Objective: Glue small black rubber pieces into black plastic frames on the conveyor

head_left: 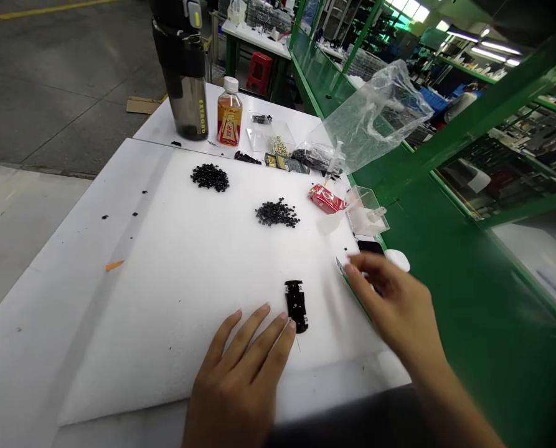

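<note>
Left hand (238,379): resting open, fingertips touching black plastic piece (296,306)
Right hand (394,298): curling narrow, grip unclear
Clear tray (368,214): holding white items (364,219)

Left hand (235,379) lies flat, right hand (396,305) curled.

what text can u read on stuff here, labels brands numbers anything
Tumbler: "EXTROD", in yellow down its side.
Bottle: label print too small to read.
Red packet: white lettering too blurred to read.
Black-and-gold packet: print too small to read.
</note>
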{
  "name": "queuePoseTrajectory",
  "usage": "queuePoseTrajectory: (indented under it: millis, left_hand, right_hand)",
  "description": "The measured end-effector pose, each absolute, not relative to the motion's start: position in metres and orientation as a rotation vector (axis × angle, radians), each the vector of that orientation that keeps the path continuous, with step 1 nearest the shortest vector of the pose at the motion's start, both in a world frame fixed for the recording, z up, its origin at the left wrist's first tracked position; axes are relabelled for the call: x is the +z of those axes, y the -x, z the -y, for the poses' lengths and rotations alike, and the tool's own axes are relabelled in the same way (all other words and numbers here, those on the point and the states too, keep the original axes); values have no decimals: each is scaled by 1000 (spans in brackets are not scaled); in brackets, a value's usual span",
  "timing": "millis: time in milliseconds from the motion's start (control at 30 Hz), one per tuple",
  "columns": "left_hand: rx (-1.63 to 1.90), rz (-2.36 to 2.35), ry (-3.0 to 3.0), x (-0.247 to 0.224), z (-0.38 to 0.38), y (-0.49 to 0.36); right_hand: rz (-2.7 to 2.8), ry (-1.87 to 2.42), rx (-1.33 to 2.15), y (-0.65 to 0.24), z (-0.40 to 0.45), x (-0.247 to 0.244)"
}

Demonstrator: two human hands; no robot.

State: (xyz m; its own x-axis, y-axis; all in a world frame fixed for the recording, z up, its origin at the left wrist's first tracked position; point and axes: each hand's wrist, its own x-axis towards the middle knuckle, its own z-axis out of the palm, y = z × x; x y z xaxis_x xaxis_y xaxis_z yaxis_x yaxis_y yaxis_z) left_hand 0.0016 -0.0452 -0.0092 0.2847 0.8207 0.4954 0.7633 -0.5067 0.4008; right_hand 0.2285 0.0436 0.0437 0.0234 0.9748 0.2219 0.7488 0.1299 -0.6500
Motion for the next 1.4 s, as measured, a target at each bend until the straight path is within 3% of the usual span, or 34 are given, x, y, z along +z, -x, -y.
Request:
queuePoseTrajectory:
  millis: [267, 367, 500, 667, 1400]
  left_hand:
    - [917, -1460, -2582, -9, 43, 2]
    - [897, -1422, -2596, -7, 41, 4]
    - [913, -1379, -2617, -5, 38, 4]
    - [1005, -1430, -2543, -4, 36, -1]
    - [959, -1451, -2506, 1, 37, -7]
  right_hand:
    - [1566, 1541, 824, -218, -145, 22]
    - [1427, 1491, 843, -220, -118, 31]
    - [897, 1423, 1167, -224, -58, 44]
    - [452, 1312, 1269, -212, -20, 29]
    - [766, 1497, 1187, -204, -10, 12]
